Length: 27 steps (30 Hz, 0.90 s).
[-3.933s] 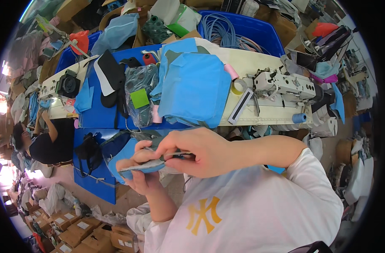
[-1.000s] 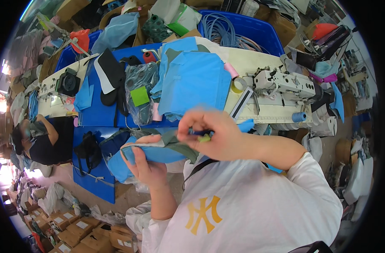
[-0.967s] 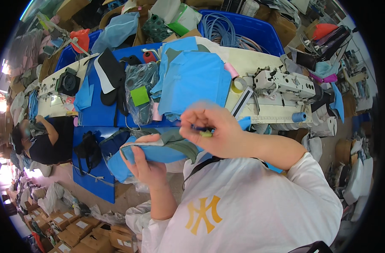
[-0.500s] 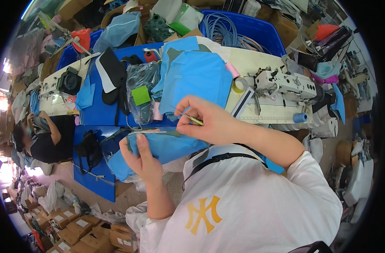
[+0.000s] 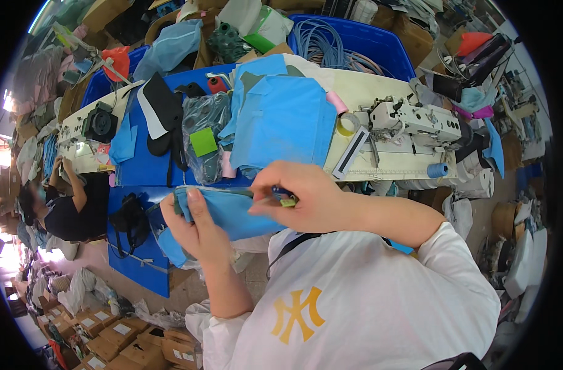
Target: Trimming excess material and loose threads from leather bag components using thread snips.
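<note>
My left hand (image 5: 201, 234) pinches a folded piece of light-blue fabric (image 5: 241, 216) with a grey-green edge, thumb on top. The cloth hangs in front of my body at the near side of the table. Closed around a small slim yellow-green tool (image 5: 289, 202), my right hand (image 5: 312, 194) is at the cloth's right end. Its fingertips are slightly blurred, and the tool's tip is hidden. Just beyond my hands lies a stack of blue fabric pieces (image 5: 281, 120).
A white sewing machine (image 5: 414, 120) stands on the right tabletop, near a tape roll (image 5: 348, 124) and a blue thread spool (image 5: 437, 171). Left of the stack lies a plastic-wrapped bundle (image 5: 201, 117). Another person (image 5: 72, 203) works at the far left; cardboard boxes (image 5: 121, 330) fill the lower left.
My right hand has come down from above the fabric to its right end, still with the tool. My left hand has shifted slightly left and up with the cloth.
</note>
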Motion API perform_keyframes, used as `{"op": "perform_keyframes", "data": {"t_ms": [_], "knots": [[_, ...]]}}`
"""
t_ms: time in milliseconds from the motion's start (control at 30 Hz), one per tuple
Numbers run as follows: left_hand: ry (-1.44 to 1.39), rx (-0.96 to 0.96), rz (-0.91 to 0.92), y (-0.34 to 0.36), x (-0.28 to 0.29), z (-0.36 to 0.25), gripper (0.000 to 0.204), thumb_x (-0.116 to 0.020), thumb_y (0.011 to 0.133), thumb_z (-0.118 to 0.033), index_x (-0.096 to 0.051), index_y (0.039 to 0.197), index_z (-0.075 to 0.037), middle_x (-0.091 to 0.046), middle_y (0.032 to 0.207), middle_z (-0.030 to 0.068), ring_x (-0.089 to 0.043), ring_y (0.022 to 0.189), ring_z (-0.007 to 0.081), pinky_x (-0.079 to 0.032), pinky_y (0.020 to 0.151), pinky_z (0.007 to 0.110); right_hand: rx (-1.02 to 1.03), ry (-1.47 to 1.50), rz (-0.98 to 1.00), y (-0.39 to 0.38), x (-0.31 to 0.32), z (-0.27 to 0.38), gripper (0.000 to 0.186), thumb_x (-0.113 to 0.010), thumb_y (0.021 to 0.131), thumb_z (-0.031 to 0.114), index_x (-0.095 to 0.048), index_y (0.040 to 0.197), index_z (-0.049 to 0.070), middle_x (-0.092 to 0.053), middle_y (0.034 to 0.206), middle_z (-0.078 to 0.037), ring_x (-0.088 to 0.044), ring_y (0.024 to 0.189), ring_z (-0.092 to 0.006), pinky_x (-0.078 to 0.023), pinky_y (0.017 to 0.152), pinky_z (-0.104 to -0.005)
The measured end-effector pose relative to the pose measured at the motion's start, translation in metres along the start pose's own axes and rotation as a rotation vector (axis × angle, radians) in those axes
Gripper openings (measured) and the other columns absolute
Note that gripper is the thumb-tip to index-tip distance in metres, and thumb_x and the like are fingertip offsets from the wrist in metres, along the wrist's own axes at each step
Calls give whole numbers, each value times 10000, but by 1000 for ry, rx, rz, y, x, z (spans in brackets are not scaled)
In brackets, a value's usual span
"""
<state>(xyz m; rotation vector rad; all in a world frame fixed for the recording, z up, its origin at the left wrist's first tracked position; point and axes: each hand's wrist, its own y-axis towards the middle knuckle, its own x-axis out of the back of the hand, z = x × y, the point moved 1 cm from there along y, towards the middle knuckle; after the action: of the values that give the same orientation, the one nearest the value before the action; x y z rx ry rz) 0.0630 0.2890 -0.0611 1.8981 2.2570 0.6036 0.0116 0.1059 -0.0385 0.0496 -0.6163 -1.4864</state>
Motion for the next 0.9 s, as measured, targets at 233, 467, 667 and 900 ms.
{"op": "perform_keyframes", "data": {"t_ms": [233, 467, 667, 900], "knots": [[-70, -38, 6, -2, 1, 0, 156, -568, 1024, -194, -530, 1009, -44, -508, 869, -26, -440, 761, 51, -377, 685, 201, -51, 7, -10, 0, -8, -8, 294, -782, 828, 58, -571, 1033, 48, -657, 871, -56, -638, 745, -140, -500, 649, -284], [-63, -89, 55, -2, 4, -1, 149, -556, 1028, -180, -516, 1010, -37, -501, 872, -21, -433, 766, 52, -376, 691, 203, -286, 496, 112, 3, 0, -12, 324, -730, 879, 28, -504, 1110, 58, -622, 900, -29, -578, 861, -83, -478, 746, -267], [0, -130, 17, 2, 5, 0, 153, -559, 1026, -175, -521, 989, -32, -499, 867, -15, -436, 766, 60, -382, 692, 211, -297, 424, 25, 4, 5, -20, 248, -672, 942, 70, -507, 1127, 62, -572, 1001, -17, -545, 872, -75, -477, 778, -239], [-14, -119, -20, 10, 17, 7, 204, -563, 1022, -208, -509, 970, -18, -515, 869, 22, -456, 764, 93, -401, 694, 239, -309, 245, -51, 5, 13, -18, 188, -647, 971, 114, -532, 1111, 64, -547, 1001, -22, -541, 891, -98, -491, 772, -255]]}}
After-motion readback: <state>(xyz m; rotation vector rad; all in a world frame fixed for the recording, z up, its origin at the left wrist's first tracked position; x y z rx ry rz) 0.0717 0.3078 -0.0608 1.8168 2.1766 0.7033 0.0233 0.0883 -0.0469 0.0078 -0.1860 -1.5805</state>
